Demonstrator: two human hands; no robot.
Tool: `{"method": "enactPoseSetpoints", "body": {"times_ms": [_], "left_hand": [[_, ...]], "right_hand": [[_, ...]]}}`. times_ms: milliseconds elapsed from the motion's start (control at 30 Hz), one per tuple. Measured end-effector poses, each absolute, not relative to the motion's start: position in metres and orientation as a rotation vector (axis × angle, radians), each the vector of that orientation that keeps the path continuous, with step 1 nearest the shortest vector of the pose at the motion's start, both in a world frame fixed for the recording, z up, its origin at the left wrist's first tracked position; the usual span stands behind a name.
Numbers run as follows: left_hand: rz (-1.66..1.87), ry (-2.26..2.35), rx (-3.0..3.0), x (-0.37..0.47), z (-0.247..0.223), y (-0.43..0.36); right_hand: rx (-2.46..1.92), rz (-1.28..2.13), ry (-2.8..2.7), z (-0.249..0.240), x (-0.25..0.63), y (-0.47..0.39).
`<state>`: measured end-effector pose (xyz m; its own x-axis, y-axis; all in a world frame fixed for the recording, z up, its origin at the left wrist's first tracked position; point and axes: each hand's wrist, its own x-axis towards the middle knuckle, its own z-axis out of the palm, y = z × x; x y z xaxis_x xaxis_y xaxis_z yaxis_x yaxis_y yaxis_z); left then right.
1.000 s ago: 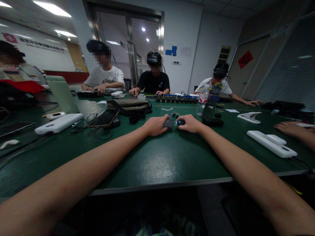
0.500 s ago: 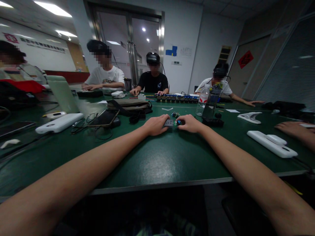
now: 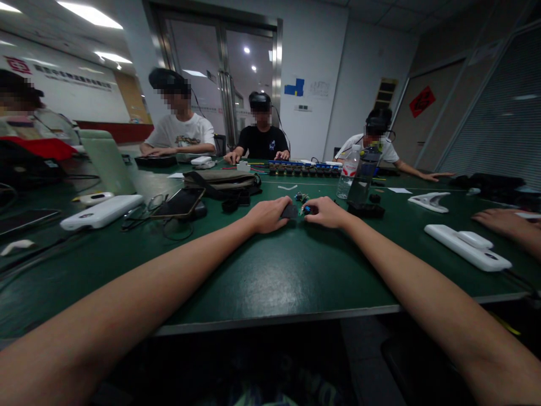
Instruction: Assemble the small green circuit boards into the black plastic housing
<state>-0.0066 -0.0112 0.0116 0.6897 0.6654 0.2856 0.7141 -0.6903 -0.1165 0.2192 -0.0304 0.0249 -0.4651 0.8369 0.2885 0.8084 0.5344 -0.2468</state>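
Note:
Near the middle of the green table [image 3: 262,276], my left hand [image 3: 269,216] is closed on a small dark grey block [image 3: 289,212]. My right hand [image 3: 324,213] is closed round a small part with blue and black pieces [image 3: 307,210], just right of the block. Between the two, a bit of green shows, too small to make out. Just beyond my fingers lies another small bundle of parts [image 3: 301,197].
A dark bag [image 3: 224,181], a phone [image 3: 180,203] and a white device [image 3: 101,212] lie left. Bottles [image 3: 347,176], a black box [image 3: 366,210] and a white device [image 3: 467,248] are right. Several people sit around; a person's hand [image 3: 502,223] rests far right.
The grey block has turned slightly in my left hand, and the markings on its face no longer show. Both arms stay almost where they were.

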Motion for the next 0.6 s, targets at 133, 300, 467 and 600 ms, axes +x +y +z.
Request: {"method": "enactPoseSetpoints", "body": {"times_ms": [133, 300, 467, 600], "left_hand": [[-0.328, -1.094, -2.671, -0.0068, 0.0116, -0.0106], [-0.329, -1.085, -2.656, -0.0065, 0.0122, -0.0113], [-0.35, -1.084, -2.649, -0.0066, 0.0117, -0.0104], [-0.354, -1.084, -2.643, -0.0065, 0.0123, -0.0117]], "right_hand": [[-1.346, 0.14, -2.394, 0.0246, 0.2197, -0.0294], [-1.326, 0.183, -2.386, 0.0236, 0.2204, -0.028], [-1.326, 0.201, -2.372, 0.0227, 0.2203, -0.0279], [-1.327, 0.215, -2.358, 0.0223, 0.22, -0.0278]]}}
